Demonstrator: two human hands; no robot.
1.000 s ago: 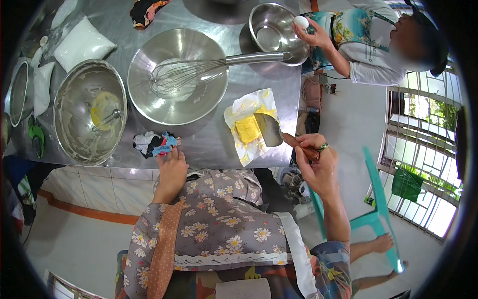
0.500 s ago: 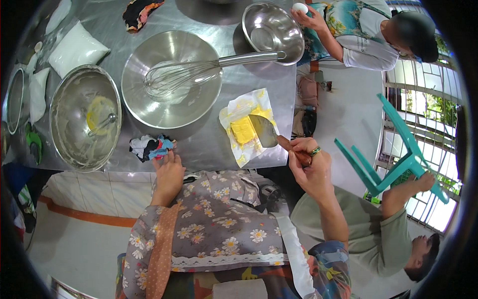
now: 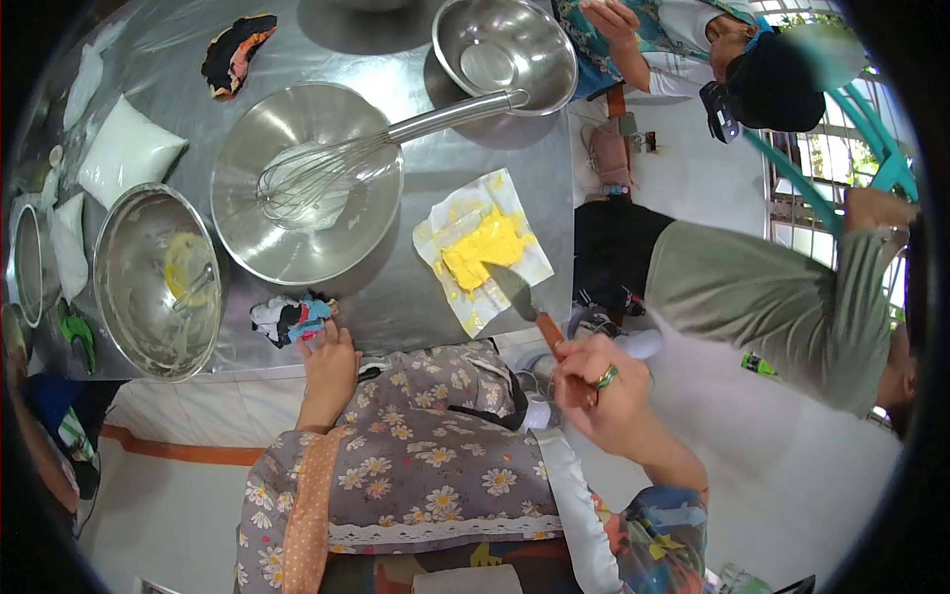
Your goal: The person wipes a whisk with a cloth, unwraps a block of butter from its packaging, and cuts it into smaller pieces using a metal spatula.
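My right hand (image 3: pixel 602 391) is closed round the wooden handle of a spatula (image 3: pixel 547 330), off the table's front edge. The spatula's metal blade reaches up to yellow butter (image 3: pixel 485 247), which looks cut and smeared. Under the butter lies an opened white wrapper (image 3: pixel 474 315) with yellow smudges. My left hand (image 3: pixel 330 368) rests at the table edge with fingers stretched out, their tips against a crumpled multicoloured rag (image 3: pixel 289 319). Beyond the rag, a big steel bowl (image 3: pixel 237 223) holds white powder, and a whisk (image 3: pixel 416 127) leans across its rim.
At the left stand a batter-smeared steel bowl (image 3: pixel 124 297) and bags of white powder (image 3: pixel 129 153). Another steel bowl (image 3: pixel 554 59) sits at the far right of the metal table (image 3: pixel 396 327). A dark cloth (image 3: pixel 237 54) lies behind. Two people stand right, one holding a green plastic chair (image 3: pixel 871 139).
My right hand has moved left and nearer with the spatula, and the butter block is now broken up. My left hand stays by the rag. The person with the chair has moved farther away.
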